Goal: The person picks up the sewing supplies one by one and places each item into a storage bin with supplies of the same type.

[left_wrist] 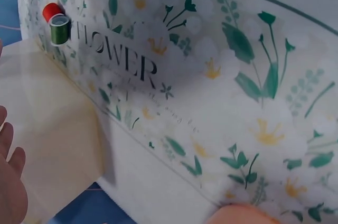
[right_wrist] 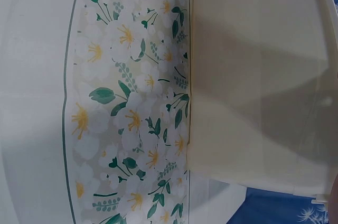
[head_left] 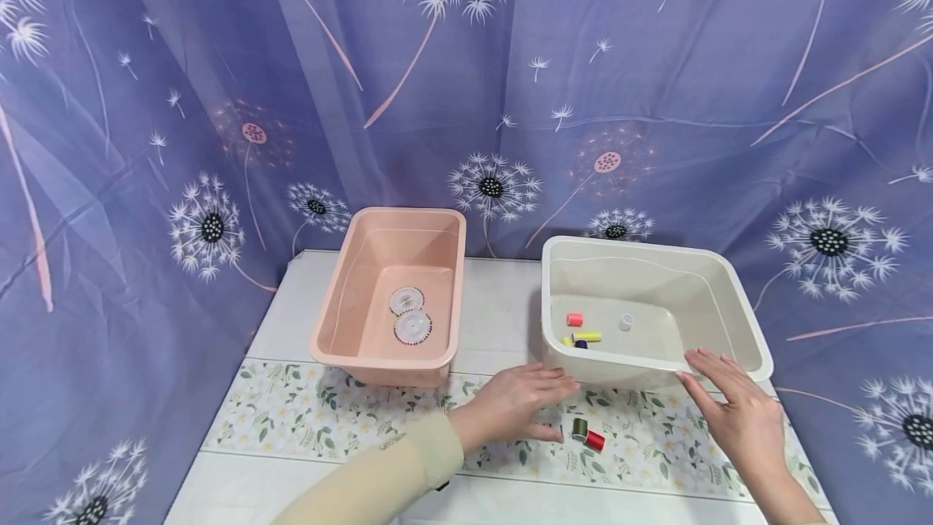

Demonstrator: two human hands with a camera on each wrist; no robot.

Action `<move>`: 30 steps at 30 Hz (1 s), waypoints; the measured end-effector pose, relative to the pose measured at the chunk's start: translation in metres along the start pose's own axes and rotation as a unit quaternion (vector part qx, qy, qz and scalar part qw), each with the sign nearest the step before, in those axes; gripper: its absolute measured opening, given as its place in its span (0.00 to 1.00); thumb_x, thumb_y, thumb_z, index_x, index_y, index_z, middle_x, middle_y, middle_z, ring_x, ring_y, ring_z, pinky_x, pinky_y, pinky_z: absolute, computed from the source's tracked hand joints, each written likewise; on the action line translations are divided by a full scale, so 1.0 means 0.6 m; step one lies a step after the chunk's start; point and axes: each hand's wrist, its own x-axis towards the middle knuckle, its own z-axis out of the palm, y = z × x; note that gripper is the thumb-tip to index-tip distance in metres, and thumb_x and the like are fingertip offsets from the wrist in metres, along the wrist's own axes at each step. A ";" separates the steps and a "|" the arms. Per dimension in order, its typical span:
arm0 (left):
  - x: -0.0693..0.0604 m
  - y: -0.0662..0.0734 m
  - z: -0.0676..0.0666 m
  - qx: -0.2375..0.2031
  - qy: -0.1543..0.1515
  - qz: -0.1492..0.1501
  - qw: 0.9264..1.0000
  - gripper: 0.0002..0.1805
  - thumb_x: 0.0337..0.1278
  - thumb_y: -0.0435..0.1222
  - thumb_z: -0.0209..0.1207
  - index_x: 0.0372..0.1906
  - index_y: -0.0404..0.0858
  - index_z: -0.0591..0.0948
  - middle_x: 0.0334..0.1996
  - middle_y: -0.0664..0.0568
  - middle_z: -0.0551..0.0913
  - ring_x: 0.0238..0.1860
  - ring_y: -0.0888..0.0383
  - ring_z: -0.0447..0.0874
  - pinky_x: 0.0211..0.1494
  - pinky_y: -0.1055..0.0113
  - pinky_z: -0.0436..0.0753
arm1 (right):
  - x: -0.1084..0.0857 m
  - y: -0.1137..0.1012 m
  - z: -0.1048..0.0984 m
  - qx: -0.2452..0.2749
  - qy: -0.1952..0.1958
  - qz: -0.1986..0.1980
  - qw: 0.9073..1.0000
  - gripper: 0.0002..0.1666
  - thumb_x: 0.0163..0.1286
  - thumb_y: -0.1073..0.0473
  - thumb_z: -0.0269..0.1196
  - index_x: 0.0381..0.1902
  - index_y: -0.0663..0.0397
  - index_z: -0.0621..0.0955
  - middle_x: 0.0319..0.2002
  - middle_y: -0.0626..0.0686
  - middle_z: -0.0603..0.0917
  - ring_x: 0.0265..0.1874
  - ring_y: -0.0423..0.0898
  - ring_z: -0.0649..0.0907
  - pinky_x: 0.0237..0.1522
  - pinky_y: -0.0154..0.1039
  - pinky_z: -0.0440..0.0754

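Observation:
Two thread spools, a dark green one (head_left: 579, 428) and a red one (head_left: 595, 440), lie touching on the flowered strip in front of the cream bin (head_left: 656, 364). My left hand (head_left: 513, 403) is just left of them with fingers extended, holding nothing, near the bin's front left corner. At the bin's front right rim is my right hand (head_left: 743, 416), fingers spread and empty; whether it touches the rim I cannot tell. Inside the bin are a coral spool (head_left: 575, 319), a yellow spool (head_left: 586, 336), a dark blue spool (head_left: 581, 344), a white one (head_left: 627, 322) and a partly hidden yellow piece.
A pink bin (head_left: 386, 363) stands on the left, holding two clear pin wheels (head_left: 413, 327) with coloured edges. A dandelion-patterned curtain (head_left: 408, 144) hangs behind and beside the table. A small dark object pokes out beneath my left sleeve (head_left: 408, 460).

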 end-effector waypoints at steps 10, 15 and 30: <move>0.011 -0.003 0.047 -0.008 0.001 -0.007 1.000 0.43 0.63 0.65 0.68 0.77 0.48 0.77 0.74 0.60 0.78 0.76 0.61 0.73 0.81 0.61 0.71 | -0.002 0.008 0.004 0.006 0.016 -0.007 1.000 0.44 0.77 0.25 0.56 0.51 0.61 0.91 0.46 0.64 0.92 0.65 0.10 0.67 0.74 0.18 0.63; 0.016 -0.002 0.069 0.002 0.000 -0.011 1.000 0.42 0.62 0.66 0.67 0.76 0.50 0.78 0.73 0.62 0.78 0.75 0.62 0.74 0.80 0.64 0.72 | -0.002 0.009 0.005 0.005 0.014 -0.008 1.000 0.44 0.77 0.25 0.56 0.50 0.61 0.91 0.47 0.64 0.92 0.65 0.10 0.66 0.74 0.18 0.63; 0.027 -0.003 0.117 0.006 -0.013 -0.021 1.000 0.40 0.64 0.67 0.66 0.75 0.53 0.78 0.72 0.64 0.79 0.74 0.63 0.76 0.78 0.66 0.73 | -0.001 0.006 0.003 0.004 0.013 -0.007 1.000 0.44 0.77 0.25 0.56 0.50 0.61 0.91 0.46 0.65 0.92 0.64 0.09 0.66 0.74 0.17 0.62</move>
